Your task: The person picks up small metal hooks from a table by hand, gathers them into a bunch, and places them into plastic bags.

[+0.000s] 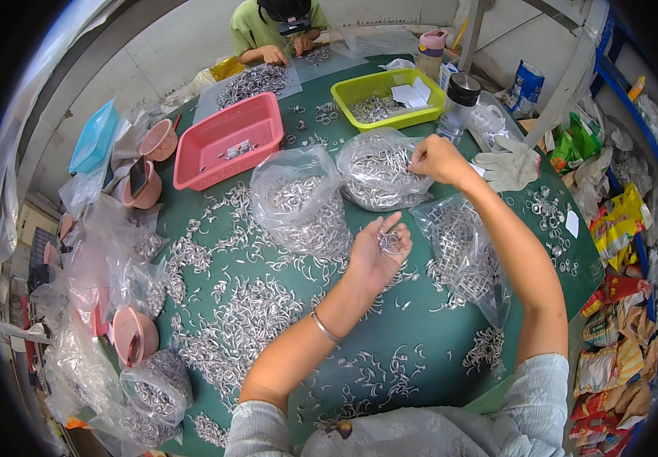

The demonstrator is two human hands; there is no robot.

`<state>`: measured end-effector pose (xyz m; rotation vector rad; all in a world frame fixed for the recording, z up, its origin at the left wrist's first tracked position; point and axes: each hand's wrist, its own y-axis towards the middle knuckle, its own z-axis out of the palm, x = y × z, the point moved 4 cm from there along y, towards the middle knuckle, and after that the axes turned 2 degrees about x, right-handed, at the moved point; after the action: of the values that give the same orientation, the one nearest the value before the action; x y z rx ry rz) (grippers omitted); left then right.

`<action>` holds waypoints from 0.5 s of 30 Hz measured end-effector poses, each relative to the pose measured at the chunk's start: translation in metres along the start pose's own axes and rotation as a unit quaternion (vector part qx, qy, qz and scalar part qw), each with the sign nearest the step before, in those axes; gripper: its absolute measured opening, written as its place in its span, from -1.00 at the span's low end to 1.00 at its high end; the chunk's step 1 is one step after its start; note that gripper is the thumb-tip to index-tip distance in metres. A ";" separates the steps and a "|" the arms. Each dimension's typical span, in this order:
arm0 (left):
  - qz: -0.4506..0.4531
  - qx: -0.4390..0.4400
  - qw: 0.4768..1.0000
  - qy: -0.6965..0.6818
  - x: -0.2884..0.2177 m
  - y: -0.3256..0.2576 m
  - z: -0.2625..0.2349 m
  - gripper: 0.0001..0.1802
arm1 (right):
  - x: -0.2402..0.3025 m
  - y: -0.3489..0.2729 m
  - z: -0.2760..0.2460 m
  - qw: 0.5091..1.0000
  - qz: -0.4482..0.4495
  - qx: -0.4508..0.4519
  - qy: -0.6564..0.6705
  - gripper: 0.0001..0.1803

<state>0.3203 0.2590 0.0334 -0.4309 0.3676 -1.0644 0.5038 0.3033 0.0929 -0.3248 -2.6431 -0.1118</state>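
Metal rings (390, 242) lie cupped in our left hand (375, 255), palm turned up and fingers loosely curled so the small pieces stay put without being squeezed. Our right hand (433, 158) reaches farther out, its fingertips pinched together at the mouth of a clear bag of metal parts (378, 174); whether a piece sits between them we cannot tell. The two hands are well apart, the left near the middle of the green surface (420, 335), the right beyond it and to the right.

Another open bag (298, 202) stands just left of that one, and a third bag (462, 247) lies to the right under our right forearm, all within easy reach. Loose curved metal pieces (237, 320) are spread over the near left of the surface. Farther off sit a pink basket (228, 141) and a yellow-green basket (387, 96), with a white glove (508, 164) at the right. At the far edge another person (277, 30) works on a similar pile.
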 end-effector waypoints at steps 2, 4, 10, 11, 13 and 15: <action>-0.018 0.004 1.000 -0.006 0.003 0.000 0.000 -0.69 | -0.013 0.000 -0.006 0.993 0.000 -0.012 0.115 -0.85; -0.036 0.037 0.999 -0.012 0.003 0.000 -0.003 -0.68 | -0.012 -0.004 -0.013 0.973 0.001 -0.010 0.229 -0.88; -0.044 0.127 0.991 0.022 0.000 0.005 -0.003 -0.66 | 0.024 -0.038 -0.028 0.925 -0.045 0.022 0.377 -0.87; -0.032 0.119 0.992 0.036 0.001 -0.002 0.007 -0.66 | 0.036 -0.047 -0.027 0.938 -0.084 0.077 0.329 -0.87; -0.019 0.102 0.993 0.051 0.000 -0.009 0.016 -0.66 | 0.054 -0.063 -0.020 0.941 -0.162 0.188 0.228 -0.86; -0.017 0.085 0.995 0.052 -0.001 -0.012 0.017 -0.68 | 0.050 -0.051 -0.018 0.957 -0.124 0.129 0.230 -0.84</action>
<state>0.3195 0.2573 0.0536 -0.2316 0.3586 -1.1444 0.4564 0.2619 0.1305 0.1144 -2.1878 0.0718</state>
